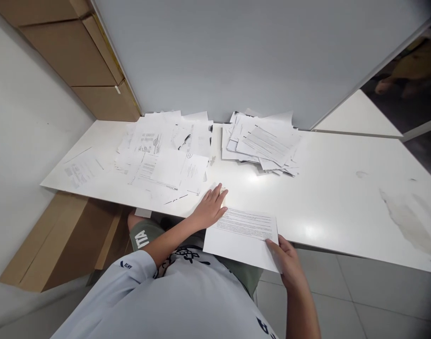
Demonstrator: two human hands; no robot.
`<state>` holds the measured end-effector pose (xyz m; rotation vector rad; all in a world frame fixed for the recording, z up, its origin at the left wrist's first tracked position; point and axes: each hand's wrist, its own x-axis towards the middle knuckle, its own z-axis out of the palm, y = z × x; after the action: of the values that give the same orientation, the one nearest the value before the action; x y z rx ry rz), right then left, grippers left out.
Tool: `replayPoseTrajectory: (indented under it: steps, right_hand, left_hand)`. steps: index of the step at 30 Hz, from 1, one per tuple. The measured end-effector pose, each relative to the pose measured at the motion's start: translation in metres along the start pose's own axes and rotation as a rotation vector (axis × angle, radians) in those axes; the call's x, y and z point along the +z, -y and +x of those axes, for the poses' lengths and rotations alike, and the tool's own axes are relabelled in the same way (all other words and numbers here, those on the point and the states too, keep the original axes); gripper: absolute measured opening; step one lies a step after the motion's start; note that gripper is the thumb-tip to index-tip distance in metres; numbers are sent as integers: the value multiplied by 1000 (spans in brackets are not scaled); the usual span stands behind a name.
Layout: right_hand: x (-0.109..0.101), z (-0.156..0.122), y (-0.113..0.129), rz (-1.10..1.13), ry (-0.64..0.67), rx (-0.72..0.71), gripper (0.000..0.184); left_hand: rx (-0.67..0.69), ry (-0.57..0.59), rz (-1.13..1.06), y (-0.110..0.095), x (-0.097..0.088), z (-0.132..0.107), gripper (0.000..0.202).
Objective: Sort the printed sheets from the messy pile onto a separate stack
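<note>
A printed sheet of paper [241, 235] lies over the near edge of the white table [335, 197], partly overhanging it. My right hand [288, 263] is closed on the sheet's lower right corner. Lying flat with its fingers stretched out, my left hand [210, 207] rests on the table at the sheet's upper left corner. One loose heap of printed papers [166, 150] spreads across the table's left half. A second heap of papers [263, 143] sits at the back centre against the partition.
A grey partition [236, 52] stands along the table's far edge. Cardboard boxes [77, 56] are stacked at the back left, and more flat cardboard [63, 240] leans under the table's left end. A single sheet [79, 169] lies at the far left. Tiled floor [342, 292] is on the right.
</note>
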<state>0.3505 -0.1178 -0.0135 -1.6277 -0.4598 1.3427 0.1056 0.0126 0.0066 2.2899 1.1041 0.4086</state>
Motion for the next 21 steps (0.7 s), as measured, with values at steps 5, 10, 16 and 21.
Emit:
replayPoseTrajectory:
  steps: [5, 10, 16, 21]
  right_hand:
    - [2, 5, 7, -28, -2, -18, 51]
    - [3, 6, 10, -99, 17, -75, 50]
    - [5, 4, 13, -177, -9, -120, 50]
    - [-17, 9, 14, -218, -192, -226, 47]
  left_hand:
    - [3, -21, 23, 2, 2, 0, 56]
    - [11, -52, -2, 4, 1, 0, 54]
    - [31, -91, -26, 8, 1, 0, 54]
    - [21, -123, -113, 9, -2, 1, 52]
